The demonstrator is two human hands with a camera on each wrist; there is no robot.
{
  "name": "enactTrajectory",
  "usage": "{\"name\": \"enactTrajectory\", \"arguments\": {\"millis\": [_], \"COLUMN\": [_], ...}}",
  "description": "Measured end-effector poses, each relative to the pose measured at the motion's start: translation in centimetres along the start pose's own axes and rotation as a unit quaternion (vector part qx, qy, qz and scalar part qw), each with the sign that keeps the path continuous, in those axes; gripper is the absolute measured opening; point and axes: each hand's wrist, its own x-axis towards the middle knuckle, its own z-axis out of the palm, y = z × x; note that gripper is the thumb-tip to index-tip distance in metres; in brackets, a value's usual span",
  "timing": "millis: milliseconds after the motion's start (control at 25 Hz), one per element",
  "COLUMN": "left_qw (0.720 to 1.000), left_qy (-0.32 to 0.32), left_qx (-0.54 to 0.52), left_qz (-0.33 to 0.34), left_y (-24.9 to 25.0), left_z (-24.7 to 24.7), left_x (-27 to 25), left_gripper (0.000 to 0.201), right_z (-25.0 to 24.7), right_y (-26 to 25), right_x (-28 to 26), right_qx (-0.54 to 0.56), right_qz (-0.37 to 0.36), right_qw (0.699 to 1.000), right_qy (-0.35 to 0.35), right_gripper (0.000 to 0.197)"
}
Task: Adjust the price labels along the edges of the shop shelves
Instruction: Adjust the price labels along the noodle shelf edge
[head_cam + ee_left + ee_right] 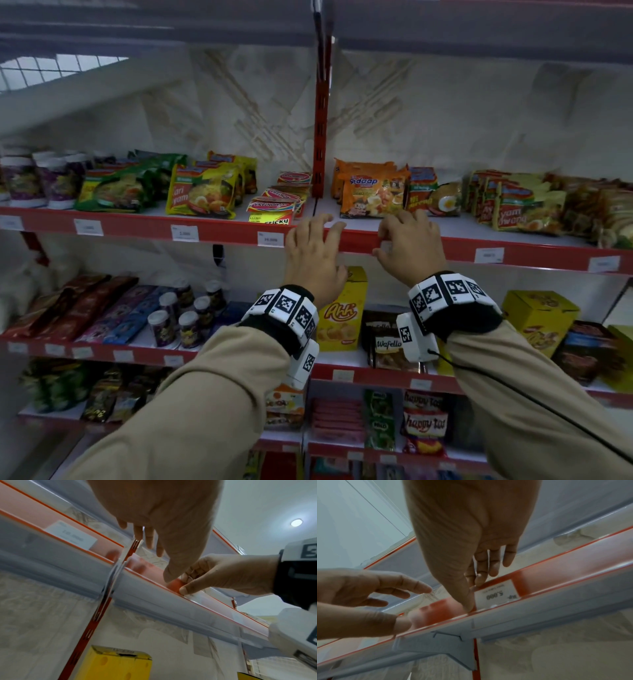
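Note:
A red edge strip (pixel 212 232) runs along the noodle shelf and carries white price labels (pixel 270 238). My right hand (pixel 383 244) curls over the strip just right of the shelf joint. In the right wrist view its thumb and forefinger (pixel 473 595) pinch the left end of a label reading 5.000 (pixel 496 595). In the head view that label (pixel 387 245) is mostly hidden by the fingers. My left hand (pixel 322 229) lies beside it on the left, fingers straight over the shelf edge and thumb (pixel 169 578) pressing the red strip, holding nothing.
Noodle packets (pixel 202 193) and an orange pack (pixel 368 195) stand just behind the hands. A red upright post (pixel 322 113) divides the two shelf bays. More labels (pixel 489 255) sit further right. The lower shelf holds a yellow snack box (pixel 342 315) and cans.

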Motion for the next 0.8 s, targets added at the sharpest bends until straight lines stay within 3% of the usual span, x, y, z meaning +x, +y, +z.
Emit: {"name": "enactTrajectory", "arguments": {"millis": [200,520,720,800], "left_qw": [0.992,0.993,0.993,0.992], "left_qy": [-0.043,-0.037,-0.039,-0.038], "left_qx": [-0.001,-0.033,-0.068,-0.096], "left_qz": [0.118,0.11,0.084,0.076], "left_y": [2.7,3.2,3.4,3.2], "left_z": [0.7,0.7,0.8,0.9], "left_x": [1.6,3.1,3.5,3.5], "left_gripper": [0.052,0.025,0.016,0.012], "right_z": [0.1,0.7,0.9,0.4], "right_y": [1.6,2.5,2.2,2.2], "right_x": [-0.6,-0.7,-0.6,-0.3], "right_qx": [0.054,0.079,0.018,0.054], "right_qz": [-0.037,-0.068,-0.065,-0.054], "right_qw": [0.998,0.994,0.998,0.997], "right_qy": [0.006,0.038,-0.007,-0.017], "right_gripper": [0.02,0.024,0.022,0.017]}}
